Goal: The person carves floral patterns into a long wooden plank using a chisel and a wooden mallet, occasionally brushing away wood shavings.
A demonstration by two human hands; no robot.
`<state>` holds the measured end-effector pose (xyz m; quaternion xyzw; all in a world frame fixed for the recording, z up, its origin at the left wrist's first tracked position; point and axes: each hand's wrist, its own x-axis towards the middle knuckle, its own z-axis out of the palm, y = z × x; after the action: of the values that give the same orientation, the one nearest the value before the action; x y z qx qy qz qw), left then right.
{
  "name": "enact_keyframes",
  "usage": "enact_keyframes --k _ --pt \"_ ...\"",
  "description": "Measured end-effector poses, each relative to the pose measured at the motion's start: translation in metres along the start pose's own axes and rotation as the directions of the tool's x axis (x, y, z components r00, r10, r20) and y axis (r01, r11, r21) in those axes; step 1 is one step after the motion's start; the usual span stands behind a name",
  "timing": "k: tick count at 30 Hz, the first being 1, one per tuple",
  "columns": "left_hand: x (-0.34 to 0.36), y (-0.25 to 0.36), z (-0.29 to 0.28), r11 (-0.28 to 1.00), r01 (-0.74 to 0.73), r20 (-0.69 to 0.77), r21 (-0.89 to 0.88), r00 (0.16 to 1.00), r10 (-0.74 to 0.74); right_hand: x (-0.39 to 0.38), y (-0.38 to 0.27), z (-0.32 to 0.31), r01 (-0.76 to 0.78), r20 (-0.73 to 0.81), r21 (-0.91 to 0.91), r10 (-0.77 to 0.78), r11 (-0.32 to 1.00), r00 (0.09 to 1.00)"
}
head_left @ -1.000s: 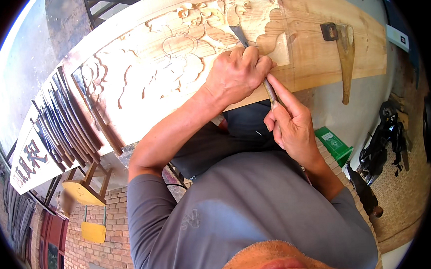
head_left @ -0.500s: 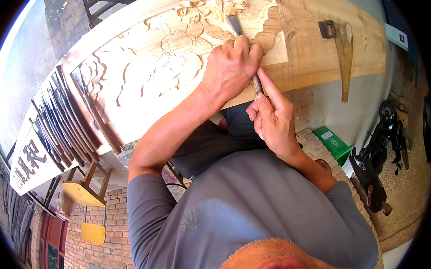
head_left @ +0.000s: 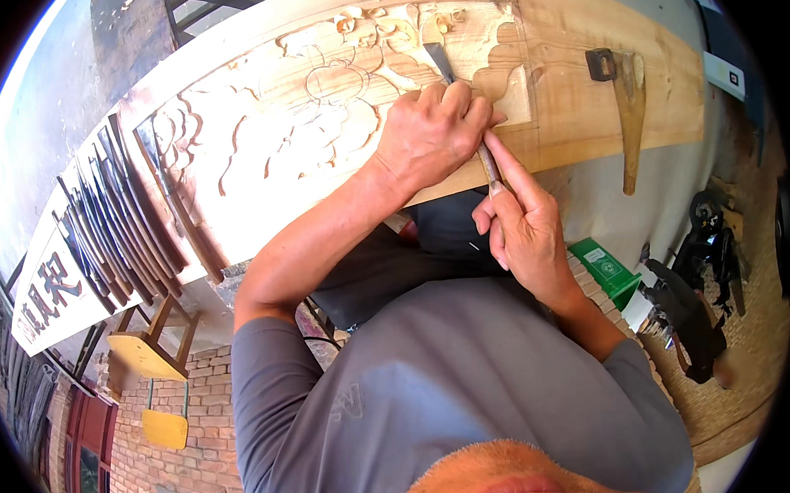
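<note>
A long pale wooden board lies across the bench, with a relief of scrolls and leaf shapes cut into its middle. My left hand wraps round a carving chisel near its flat steel blade, resting over the board's near edge. The blade points away from me, at the carved ground. Behind it, my right hand grips the wooden handle's end, the forefinger stretched along the handle. Curled shavings lie on the carving beyond the blade.
Several chisels lie in a row on the board at left, one wider chisel beside them. A hammer rests on the right end, its handle past the edge. Low on the right are a green bin and another person; wooden stool at left.
The chisel and both hands have shifted slightly right and toward me. Its blade has come back from the shavings. The person at right has moved.
</note>
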<state>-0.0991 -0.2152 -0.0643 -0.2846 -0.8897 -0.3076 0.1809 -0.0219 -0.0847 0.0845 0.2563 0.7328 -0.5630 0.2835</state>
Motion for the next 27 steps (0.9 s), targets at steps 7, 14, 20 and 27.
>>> enact_keyframes --k 7,14,20,27 --pt "0.000 0.000 -0.001 1.000 0.012 -0.024 0.000 1.000 -0.012 0.005 0.003 0.000 0.065 0.013 -0.083 -0.064 0.994 0.998" --pt "-0.003 -0.001 0.003 0.994 0.083 0.062 0.069 0.994 -0.088 0.017 0.038 0.022 0.163 -0.079 -0.066 -0.168 0.984 0.983" --pt "-0.002 -0.002 0.003 0.990 0.131 0.120 0.061 0.983 -0.138 0.025 0.047 0.031 0.189 -0.090 -0.007 -0.189 0.982 0.978" --pt "0.008 -0.005 0.000 0.994 0.105 0.124 0.000 0.987 -0.104 0.038 0.061 0.046 0.285 -0.185 0.018 -0.277 0.958 0.943"
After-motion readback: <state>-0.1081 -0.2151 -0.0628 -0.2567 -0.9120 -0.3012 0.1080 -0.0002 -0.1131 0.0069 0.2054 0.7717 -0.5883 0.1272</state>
